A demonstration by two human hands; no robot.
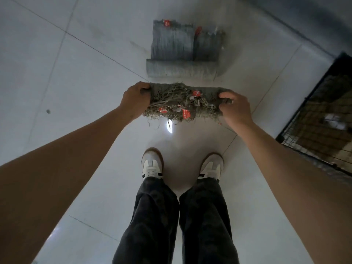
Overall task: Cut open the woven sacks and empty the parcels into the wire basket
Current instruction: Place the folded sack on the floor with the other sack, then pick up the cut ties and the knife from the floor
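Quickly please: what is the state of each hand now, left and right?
Left hand: closed, gripping the left end of the frayed sack bundle.
Right hand: closed, gripping the right end of the same bundle.

— What is the woven sack [182, 100] looking like?
— Coarse grey weave, matt, fraying into loose threads along its edge.
— And the floor [76, 63]?
— Smooth tiles, shining glossy. The wire basket [310, 96] is showing black metal mesh.
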